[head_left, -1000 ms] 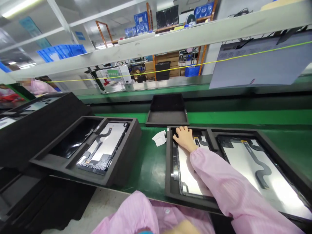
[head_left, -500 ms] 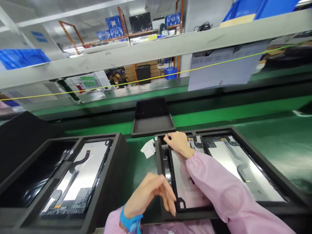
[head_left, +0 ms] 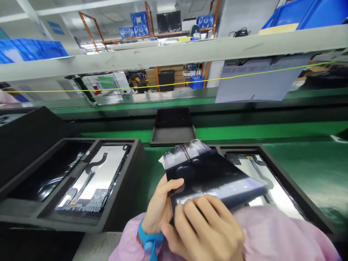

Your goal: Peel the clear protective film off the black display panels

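1. Head view, the hold: our left hand (head_left: 163,206) was clamped on the near left corner of the dark panel (head_left: 212,174), thumb on its glossy face. Our right hand (head_left: 206,224) lay with its fingers flat along the near edge. Its thumb was hidden, so we could not tell whether it gripped.
2. Head view, the place: the dark panel was held tilted in the air, above the left compartment of the right tray (head_left: 241,148), which stood on the green tabletop (head_left: 299,156).
3. Head view, the step: we judged this to be the lifting of the panel clear of its compartment. Any further move called for both hands to keep to the edges and hold the sheet level, because it was thin and glossy.
4. Head view, the count:
   - two hands
   - two twin-compartment trays, the right tray and the left tray (head_left: 130,174)
   - one small tray (head_left: 172,128) beyond them
   - four panels: the held one, a silver panel (head_left: 254,163) in the right tray, a second silver panel (head_left: 95,177) and a black panel (head_left: 62,170) in the left tray
   - one blue wrist strap (head_left: 148,239)
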The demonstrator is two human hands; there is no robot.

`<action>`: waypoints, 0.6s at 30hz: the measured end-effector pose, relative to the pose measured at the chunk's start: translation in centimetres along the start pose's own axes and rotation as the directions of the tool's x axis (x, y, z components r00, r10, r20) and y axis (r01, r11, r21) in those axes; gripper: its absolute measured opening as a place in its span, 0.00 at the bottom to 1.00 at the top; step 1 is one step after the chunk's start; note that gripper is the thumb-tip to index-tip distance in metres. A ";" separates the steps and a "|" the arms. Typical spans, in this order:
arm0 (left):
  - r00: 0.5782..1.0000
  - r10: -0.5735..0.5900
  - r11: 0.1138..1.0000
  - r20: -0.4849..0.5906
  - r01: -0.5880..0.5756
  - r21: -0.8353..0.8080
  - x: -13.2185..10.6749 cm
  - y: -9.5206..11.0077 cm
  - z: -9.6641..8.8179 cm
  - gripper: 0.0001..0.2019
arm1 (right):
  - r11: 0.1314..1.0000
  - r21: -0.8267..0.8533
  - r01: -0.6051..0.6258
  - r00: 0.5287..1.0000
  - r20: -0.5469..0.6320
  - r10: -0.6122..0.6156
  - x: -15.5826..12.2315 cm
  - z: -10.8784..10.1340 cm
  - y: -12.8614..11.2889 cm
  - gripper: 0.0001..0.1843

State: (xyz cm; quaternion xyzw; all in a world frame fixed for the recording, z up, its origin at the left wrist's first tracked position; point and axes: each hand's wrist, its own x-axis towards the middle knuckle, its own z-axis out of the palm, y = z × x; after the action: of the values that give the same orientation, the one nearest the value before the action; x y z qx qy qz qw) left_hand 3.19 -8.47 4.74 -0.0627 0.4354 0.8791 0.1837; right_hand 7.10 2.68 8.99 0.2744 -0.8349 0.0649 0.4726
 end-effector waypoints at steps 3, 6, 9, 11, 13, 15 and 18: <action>0.988 0.143 0.985 -0.059 -0.136 0.110 0.0 0.0 -1.4 0.25 | 0.971 0.063 -0.231 0.970 0.096 0.224 -1.5 1.0 3.2 0.18; 0.980 0.198 0.956 0.029 -0.199 0.217 -0.5 -0.2 -2.3 0.24 | 0.807 0.063 -0.588 0.792 0.250 0.557 -0.9 4.2 9.8 0.15; 0.976 0.154 0.947 0.153 -0.190 0.257 -1.0 -0.6 -2.7 0.22 | 0.553 0.277 -0.786 0.610 0.497 0.617 -0.6 7.9 14.1 0.20; 0.966 0.139 0.940 0.217 -0.198 0.279 -1.2 -0.9 -2.8 0.25 | 0.479 0.346 -0.807 0.590 0.506 0.629 -1.0 9.5 14.6 0.23; 0.957 0.138 0.930 0.255 -0.213 0.298 -1.3 -1.0 -2.9 0.29 | 0.446 0.395 -0.803 0.588 0.405 0.700 -1.5 9.9 14.0 0.21; 0.949 0.151 0.919 0.277 -0.238 0.315 -1.4 -0.9 -2.9 0.30 | 0.452 0.430 -0.782 0.588 0.267 0.764 -1.8 9.5 13.2 0.15; 0.937 0.188 0.904 0.296 -0.283 0.321 -1.4 -0.6 -2.7 0.28 | 0.379 0.490 -0.785 0.530 0.216 0.820 -1.7 8.6 13.0 0.12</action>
State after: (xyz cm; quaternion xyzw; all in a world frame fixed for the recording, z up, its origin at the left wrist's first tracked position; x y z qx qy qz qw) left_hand 4.62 -10.61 3.04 0.1402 0.5652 0.8010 0.1389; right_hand -5.44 11.10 4.87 -0.0472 -0.7925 0.5225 0.3110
